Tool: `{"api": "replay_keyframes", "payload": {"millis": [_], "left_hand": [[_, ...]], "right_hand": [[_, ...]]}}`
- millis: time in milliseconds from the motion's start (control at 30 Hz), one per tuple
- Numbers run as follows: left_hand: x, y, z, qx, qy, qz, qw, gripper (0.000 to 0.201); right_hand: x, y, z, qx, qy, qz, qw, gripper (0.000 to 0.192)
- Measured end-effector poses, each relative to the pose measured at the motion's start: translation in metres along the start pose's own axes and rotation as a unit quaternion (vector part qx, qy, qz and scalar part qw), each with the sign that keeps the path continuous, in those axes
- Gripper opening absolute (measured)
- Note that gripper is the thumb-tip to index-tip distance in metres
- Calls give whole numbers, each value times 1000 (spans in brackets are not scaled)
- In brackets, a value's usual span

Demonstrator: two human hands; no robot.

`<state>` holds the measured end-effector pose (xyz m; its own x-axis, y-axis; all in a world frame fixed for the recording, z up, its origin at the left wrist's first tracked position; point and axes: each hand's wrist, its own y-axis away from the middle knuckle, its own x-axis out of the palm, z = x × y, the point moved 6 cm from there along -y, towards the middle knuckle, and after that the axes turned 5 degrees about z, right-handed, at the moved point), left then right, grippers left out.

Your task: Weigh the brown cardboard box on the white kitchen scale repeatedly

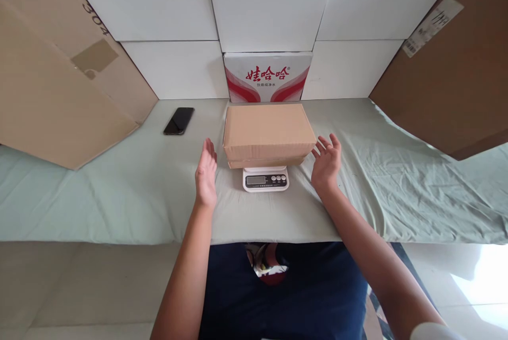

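A closed brown cardboard box (pixel 270 127) rests on a small white kitchen scale (pixel 265 179). The box overhangs the scale, so the weighing platform is mostly hidden; the dark display and several buttons show in front. My left hand (pixel 206 173) is held apart from the box's left side, fingers stretched out and together, holding nothing. At the box's right front corner, my right hand (pixel 327 163) is open with fingers spread and slightly bent. Its fingertips are very close to the cardboard, and I cannot tell whether they touch it.
A black phone (pixel 179 121) lies to the left on the pale green cloth (pixel 130 192). Behind the box stands a white and red carton (pixel 268 76) against white panels (pixel 270 1). Large cardboard sheets flank both sides, left (pixel 59 75) and right (pixel 452 81).
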<state>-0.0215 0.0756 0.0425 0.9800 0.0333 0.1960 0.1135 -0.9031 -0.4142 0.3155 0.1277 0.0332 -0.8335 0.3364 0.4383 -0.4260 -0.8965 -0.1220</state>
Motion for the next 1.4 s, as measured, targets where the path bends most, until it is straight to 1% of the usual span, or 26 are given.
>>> {"api": "replay_keyframes", "payload": {"millis": [133, 233, 433, 667, 967, 1167, 1333, 1400], "left_hand": [[1, 0, 2, -7, 0, 5, 1000, 75], [3, 1, 4, -13, -5, 13, 1000, 79], [7, 3, 6, -24, -13, 33, 999, 80], [9, 4, 8, -38, -30, 33, 998, 84], [10, 4, 10, -27, -27, 44, 998, 82], [12, 5, 7, -22, -30, 50, 998, 81], [13, 5, 7, -17, -27, 52, 998, 82], [13, 5, 8, -21, -27, 52, 998, 83]], "right_hand": [[1, -1, -1, 7, -1, -2, 1000, 47], [3, 0, -3, 14, 1, 0, 1000, 49], [5, -1, -6, 16, 10, 18, 1000, 49], [6, -2, -11, 29, 27, 29, 999, 49], [5, -3, -18, 46, 1, 26, 999, 50], [10, 0, -14, 34, 11, 42, 998, 47], [9, -1, -16, 44, 19, 50, 998, 47], [10, 0, -16, 40, 30, 63, 997, 46]]}}
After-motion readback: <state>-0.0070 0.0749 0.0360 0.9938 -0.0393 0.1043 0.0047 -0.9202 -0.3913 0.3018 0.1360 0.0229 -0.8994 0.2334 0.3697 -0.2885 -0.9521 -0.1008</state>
